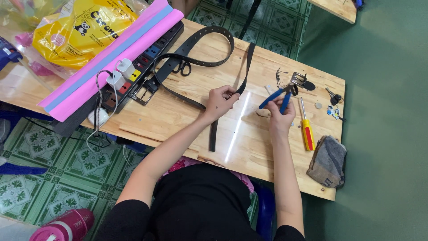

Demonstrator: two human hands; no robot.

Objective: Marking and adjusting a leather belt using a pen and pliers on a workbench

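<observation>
A yellow bag point(80, 31) lies at the surface's point(178, 120) far left, beside pink paper point(111, 58). The left hand point(218, 101), forearm stretched forward, pinches the black belt point(243, 76) mid-surface. The right hand point(280, 117) is clamped on blue pliers point(278, 96), raised just beside.

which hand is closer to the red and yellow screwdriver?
Right. The right hand, holding blue-handled pliers, sits just beside the screwdriver. The left hand is farther off across the table, pinching the black belt.
</observation>
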